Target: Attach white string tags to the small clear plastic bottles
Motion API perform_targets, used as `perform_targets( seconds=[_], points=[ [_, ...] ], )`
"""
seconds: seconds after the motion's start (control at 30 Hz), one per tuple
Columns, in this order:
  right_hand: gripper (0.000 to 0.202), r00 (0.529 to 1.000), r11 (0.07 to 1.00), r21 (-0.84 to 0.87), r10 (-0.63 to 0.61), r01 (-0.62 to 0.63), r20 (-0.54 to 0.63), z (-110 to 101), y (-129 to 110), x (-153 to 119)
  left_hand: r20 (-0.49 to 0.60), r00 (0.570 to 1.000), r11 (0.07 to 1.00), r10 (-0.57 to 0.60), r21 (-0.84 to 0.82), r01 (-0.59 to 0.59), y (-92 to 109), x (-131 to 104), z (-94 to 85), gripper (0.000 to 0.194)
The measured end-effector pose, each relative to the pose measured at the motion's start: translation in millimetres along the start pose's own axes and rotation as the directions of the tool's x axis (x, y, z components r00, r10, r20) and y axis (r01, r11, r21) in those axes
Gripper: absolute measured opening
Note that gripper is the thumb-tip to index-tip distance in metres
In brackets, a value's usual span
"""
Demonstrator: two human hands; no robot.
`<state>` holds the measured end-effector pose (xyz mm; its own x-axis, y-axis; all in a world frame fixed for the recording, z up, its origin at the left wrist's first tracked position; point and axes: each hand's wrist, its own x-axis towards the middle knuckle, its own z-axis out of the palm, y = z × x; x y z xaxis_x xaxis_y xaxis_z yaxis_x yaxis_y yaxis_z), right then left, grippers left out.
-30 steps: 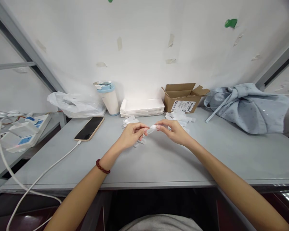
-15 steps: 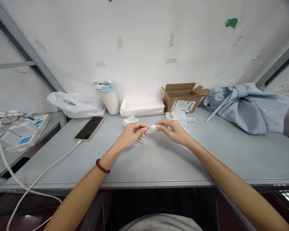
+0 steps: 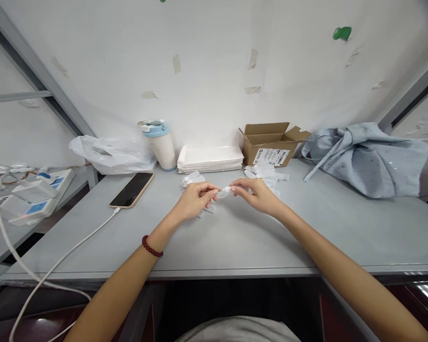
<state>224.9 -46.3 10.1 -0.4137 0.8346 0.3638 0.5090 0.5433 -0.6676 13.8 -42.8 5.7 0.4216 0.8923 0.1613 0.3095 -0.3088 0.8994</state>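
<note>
Above the grey table, my left hand (image 3: 196,199) and my right hand (image 3: 255,194) are held a short gap apart, fingertips pinched. Between them is a small white piece with a thin white loop (image 3: 224,192). My right thumb and forefinger grip its thicker end, while the left fingertips pinch the thin end. Its exact kind is too small to make out. Behind and below my left hand lie small white pieces (image 3: 192,177), partly covered by the hand. Past my right hand is a loose pile of translucent white strips (image 3: 267,173).
At the back stand a white cup with a blue lid (image 3: 162,147), a stack of white envelope-like sheets (image 3: 210,159) and an open cardboard box (image 3: 271,145). A charging phone (image 3: 132,190) and plastic bag (image 3: 114,154) lie left. A grey-blue cloth bag (image 3: 371,161) rests right.
Both hands stay in nearly the same place, still pinching the small white piece. Its thin loop looks slightly shifted between the fingertips.
</note>
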Motion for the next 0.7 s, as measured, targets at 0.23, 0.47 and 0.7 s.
perform_targets(
  seconds=[0.23,0.47,0.7],
  points=[
    [0.030,1.000,0.999,-0.038,-0.022,0.022,-0.002,4,2,0,-0.028,1.000,0.998,0.010,0.060,-0.008,-4,-2,4.5,0.025],
    [0.030,0.999,0.996,-0.078,-0.034,0.034,0.005,9,4,-1,-0.031,0.999,0.997,0.018,0.072,-0.016,-8,-3,8.9,0.024],
    [0.030,0.999,0.996,-0.067,-0.051,0.051,0.002,11,5,-1,-0.047,0.999,0.997,0.003,0.080,0.001,-4,-3,10.1,0.024]
  ],
)
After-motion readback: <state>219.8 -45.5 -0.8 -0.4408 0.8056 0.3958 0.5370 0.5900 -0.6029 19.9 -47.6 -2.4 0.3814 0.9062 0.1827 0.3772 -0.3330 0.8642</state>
